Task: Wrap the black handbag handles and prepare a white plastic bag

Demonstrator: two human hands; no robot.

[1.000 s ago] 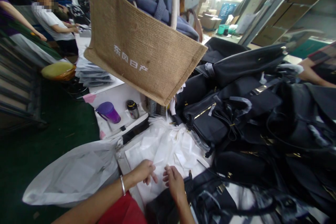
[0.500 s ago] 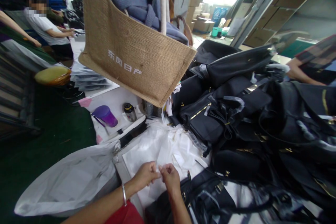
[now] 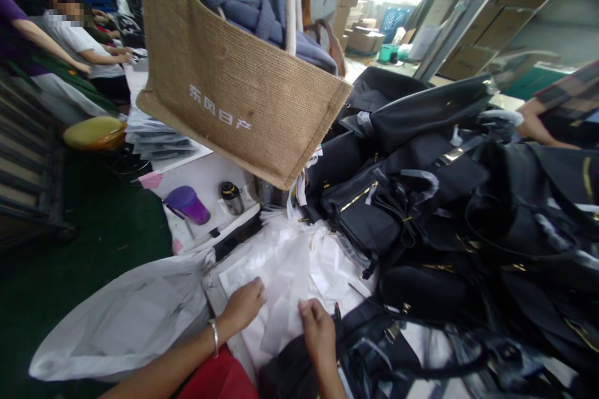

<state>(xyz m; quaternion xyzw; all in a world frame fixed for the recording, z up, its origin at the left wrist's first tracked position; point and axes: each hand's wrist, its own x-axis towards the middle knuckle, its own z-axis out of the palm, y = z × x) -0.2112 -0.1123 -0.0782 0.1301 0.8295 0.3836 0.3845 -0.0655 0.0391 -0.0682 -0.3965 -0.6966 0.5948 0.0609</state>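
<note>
Head view: a thin, translucent white plastic bag (image 3: pixel 285 290) is seen low and centre in the frame, on top of a heap of similar white plastic sheets (image 3: pixel 299 249) spread over a white table (image 3: pixel 206 177). The bag's left edge is pinched by the left hand (image 3: pixel 243 305), fingers curled on the film; a silver bangle (image 3: pixel 214 336) is worn at that wrist. The bag's lower right edge is gripped by the right hand (image 3: pixel 318 330), fingers closed over the plastic. Just right of that hand a black leather handbag with straps (image 3: pixel 374 349) is noted, touching the sheets. Beyond, the right half of the frame is filled by a pile of black handbags with gold zips (image 3: pixel 421 199). At lower left a large crumpled white plastic sack (image 3: pixel 121 318) hangs off the table edge. Further up the table, left of centre, a purple plastic cup (image 3: pixel 187 202) and a small dark-lidded bottle (image 3: pixel 231 196) are placed near each other. Overhead, a brown jute tote bag with white printed characters (image 3: pixel 234 75) is hung, a blue-grey knitted garment (image 3: pixel 253 0) inside it. Other people (image 3: pixel 75 37) are visible at upper left; a further person's arm (image 3: pixel 538 128) at the right edge.
</note>
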